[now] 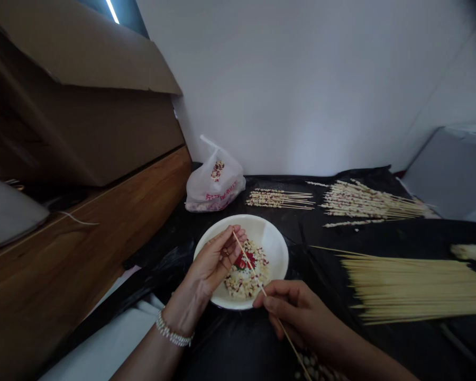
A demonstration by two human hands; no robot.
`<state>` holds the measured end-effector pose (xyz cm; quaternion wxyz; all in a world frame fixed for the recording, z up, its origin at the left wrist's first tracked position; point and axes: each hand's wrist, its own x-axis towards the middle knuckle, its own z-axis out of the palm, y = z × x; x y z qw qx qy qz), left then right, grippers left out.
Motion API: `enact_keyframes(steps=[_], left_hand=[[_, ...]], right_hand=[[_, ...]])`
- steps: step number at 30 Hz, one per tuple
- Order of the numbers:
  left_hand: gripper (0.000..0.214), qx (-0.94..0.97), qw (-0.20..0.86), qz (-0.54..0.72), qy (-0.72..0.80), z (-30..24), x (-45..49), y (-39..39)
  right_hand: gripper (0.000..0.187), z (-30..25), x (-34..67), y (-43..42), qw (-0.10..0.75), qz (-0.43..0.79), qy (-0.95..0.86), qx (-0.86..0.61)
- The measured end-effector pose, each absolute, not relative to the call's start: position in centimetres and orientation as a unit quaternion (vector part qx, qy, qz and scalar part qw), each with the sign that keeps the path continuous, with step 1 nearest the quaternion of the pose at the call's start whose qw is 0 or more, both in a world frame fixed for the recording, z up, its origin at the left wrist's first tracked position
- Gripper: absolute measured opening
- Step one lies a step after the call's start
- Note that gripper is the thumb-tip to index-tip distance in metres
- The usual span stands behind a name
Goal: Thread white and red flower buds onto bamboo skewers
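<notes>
At the far left a knotted white plastic bag of kernels lies on the crinkled black plastic sheet. Our left hand is over the round white bowl of small pale kernels, fingertips bunched on the tip of the thin pale bamboo skewer; whether they also grip a kernel we cannot tell. Our right hand pinches the shaft nearer us. We judge the stick light, stiff, sharp-tipped and easily snapped, best held low. To the right lies a smooth bundle of bare skewers.
</notes>
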<state>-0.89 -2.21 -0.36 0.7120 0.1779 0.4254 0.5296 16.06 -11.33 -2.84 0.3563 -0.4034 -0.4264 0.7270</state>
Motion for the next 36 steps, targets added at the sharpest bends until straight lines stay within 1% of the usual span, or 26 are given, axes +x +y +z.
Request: enact_keyframes(steps=[7,18,21,25,28,31,34,36], left_hand=[[0.011,0.181,0.723,0.516,0.422,-0.9,-0.7,-2.5],[0.012,0.242,0.784,0.419,0.388,-1.1,-0.2,-3.6],[0.009,0.274,0.802,0.385,0.367,-1.2,-0.4,-3.7],[0.013,0.302,0.819,0.33,0.359,-1.2,-0.4,-4.1],[0.015,0.276,0.823,0.336,0.366,-1.1,-0.2,-4.1],[0.02,0.199,0.822,0.382,0.373,-0.7,0.0,-3.6],[0.023,0.092,0.773,0.466,0.42,0.3,-0.2,-2.8],[0.034,0.037,0.74,0.492,0.457,1.0,-0.5,-2.3]], right_hand=[[0.044,-3.4,16.1,-11.2,0.373,0.725,-0.417,-0.402],[0.034,-4.2,16.4,-10.5,0.431,0.7,-0.399,-0.406],[0.036,-3.8,16.3,-10.3,0.449,0.69,-0.389,-0.414],[0.041,-3.1,16.3,-10.1,0.466,0.685,-0.377,-0.413],[0.04,-3.3,16.5,-10.1,0.464,0.696,-0.371,-0.403],[0.035,-3.7,16.8,-10.2,0.468,0.706,-0.362,-0.389],[0.03,-4.0,16.9,-10.4,0.464,0.715,-0.356,-0.383],[0.029,-3.9,16.8,-10.5,0.452,0.718,-0.358,-0.389]])
